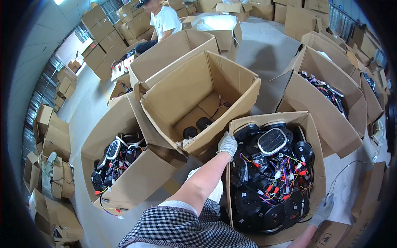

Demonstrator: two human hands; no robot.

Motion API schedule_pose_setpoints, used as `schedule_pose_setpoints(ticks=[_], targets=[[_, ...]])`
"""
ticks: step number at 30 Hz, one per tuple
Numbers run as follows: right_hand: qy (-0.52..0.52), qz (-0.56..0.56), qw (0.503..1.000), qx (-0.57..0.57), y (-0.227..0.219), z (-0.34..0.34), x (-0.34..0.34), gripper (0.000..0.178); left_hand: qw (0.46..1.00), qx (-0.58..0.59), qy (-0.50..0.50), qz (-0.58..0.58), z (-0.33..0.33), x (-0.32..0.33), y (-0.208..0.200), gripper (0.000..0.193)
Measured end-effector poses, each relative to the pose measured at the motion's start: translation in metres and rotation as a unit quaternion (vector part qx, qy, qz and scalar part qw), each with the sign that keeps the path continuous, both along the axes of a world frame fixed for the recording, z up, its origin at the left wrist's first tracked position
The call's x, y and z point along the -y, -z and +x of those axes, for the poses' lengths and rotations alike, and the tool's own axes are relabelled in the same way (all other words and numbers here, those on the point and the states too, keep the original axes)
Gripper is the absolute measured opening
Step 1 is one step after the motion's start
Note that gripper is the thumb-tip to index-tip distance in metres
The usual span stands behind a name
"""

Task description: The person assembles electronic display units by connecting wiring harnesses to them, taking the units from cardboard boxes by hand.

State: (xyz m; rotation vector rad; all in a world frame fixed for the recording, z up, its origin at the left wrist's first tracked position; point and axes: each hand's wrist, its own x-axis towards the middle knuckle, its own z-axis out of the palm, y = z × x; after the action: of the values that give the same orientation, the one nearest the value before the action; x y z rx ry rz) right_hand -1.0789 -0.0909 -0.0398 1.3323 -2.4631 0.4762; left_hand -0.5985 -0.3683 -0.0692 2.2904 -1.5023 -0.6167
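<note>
My left hand [227, 145], in a pale glove, grips the rim of an open carton [198, 142] at the center. Inside that carton lie a couple of black rounded parts [203, 123] and a wire. Beside it stands a fuller carton [317, 173] of black oval units [273, 141], some silver-rimmed, under a tangle of colored wires [285, 175] with red and white connectors. Low on the right, my gloved right hand [323, 213] is outside this carton's near right side. A thin dark cable [340, 175] runs from its fingers across the floor; the fingers look closed on it.
Another carton of wired black units [165, 169] stands left, and more open cartons [326, 103] line the right. A seated person in a white shirt [165, 20] is at the far side. Stacked cartons [101, 31] border the grey floor [264, 45]. Flattened cardboard [368, 190] lies at right.
</note>
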Motion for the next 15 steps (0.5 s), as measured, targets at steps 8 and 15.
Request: schedule_pose_setpoints(ticks=[8, 15], targets=[[0.023, 0.174, 0.973, 0.149, 0.06, -0.108, -0.014, 0.046, 0.999, -0.021, 0.036, -0.008, -0.023, 0.006, -0.012, 0.032], [0.154, 0.143, 0.818, 0.536, 0.009, -0.04, 0.019, 0.051, 0.994, 0.011, 0.102, -0.04, -0.013, 0.009, -0.011, 0.027]])
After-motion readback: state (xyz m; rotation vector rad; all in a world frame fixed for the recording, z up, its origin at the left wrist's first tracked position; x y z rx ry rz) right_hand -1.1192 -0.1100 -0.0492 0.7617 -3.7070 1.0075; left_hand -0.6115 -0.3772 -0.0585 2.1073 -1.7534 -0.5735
